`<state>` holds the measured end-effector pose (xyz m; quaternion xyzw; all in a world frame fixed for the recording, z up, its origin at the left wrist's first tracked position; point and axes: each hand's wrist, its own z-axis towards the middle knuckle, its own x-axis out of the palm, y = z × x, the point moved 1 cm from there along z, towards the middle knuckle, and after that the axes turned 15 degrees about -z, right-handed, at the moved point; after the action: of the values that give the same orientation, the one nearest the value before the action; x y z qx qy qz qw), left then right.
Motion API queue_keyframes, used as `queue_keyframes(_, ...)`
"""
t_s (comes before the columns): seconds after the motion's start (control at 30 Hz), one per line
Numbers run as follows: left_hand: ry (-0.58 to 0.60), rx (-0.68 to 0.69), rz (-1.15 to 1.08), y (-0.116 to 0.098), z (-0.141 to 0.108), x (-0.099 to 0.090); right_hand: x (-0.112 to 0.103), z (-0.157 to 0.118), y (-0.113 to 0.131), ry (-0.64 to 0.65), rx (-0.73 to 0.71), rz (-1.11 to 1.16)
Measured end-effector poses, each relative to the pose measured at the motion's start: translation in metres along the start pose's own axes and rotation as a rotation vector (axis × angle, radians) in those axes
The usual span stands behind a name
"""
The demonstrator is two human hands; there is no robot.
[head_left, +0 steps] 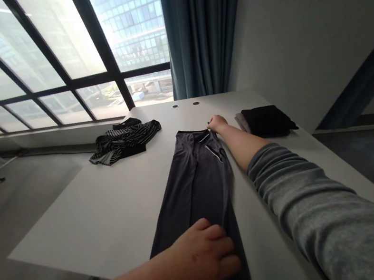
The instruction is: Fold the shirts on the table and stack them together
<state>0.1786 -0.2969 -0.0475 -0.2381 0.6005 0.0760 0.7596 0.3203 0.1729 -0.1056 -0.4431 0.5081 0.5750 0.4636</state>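
Head view shows the dark trousers (196, 172) lying lengthwise on the white table (88, 215), waistband at the far end; your right hand (218, 123) pinches the waistband's right corner, your left hand (207, 252) lies curled over the legs, its grip unclear; bare tabletop spreads left toward the striped clothes (124, 140), folded clothes (265, 121) sit near the right edge

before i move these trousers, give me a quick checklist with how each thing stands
1. Right hand at the waistband corner of the trousers: ok
2. Left hand gripping fabric: cannot tell, fingertips hidden
3. Trousers smooth: not ok, rumpled near the pocket
4. Striped garment apart from the trousers: ok
5. Black pile apart from the trousers: ok
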Motion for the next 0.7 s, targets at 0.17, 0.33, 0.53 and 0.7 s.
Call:
queue_keyframes(0.17,-0.006,-0.098,0.0,0.004,-0.056,0.012,0.016,0.002,0.04,-0.005,0.026,-0.016)
queue_keyframes(0.33,0.026,-0.145,-0.049,0.016,-0.082,0.034,0.049,-0.005,0.057,0.02,0.072,-0.041)
queue_keyframes(0.53,0.002,-0.154,-0.245,0.03,-0.093,0.046,0.068,-0.017,0.056,-0.004,0.001,-0.079)
queue_keyframes(0.7,-0.115,-0.281,-0.358,0.037,-0.097,0.057,0.072,-0.033,0.043,-0.072,-0.201,-0.135)
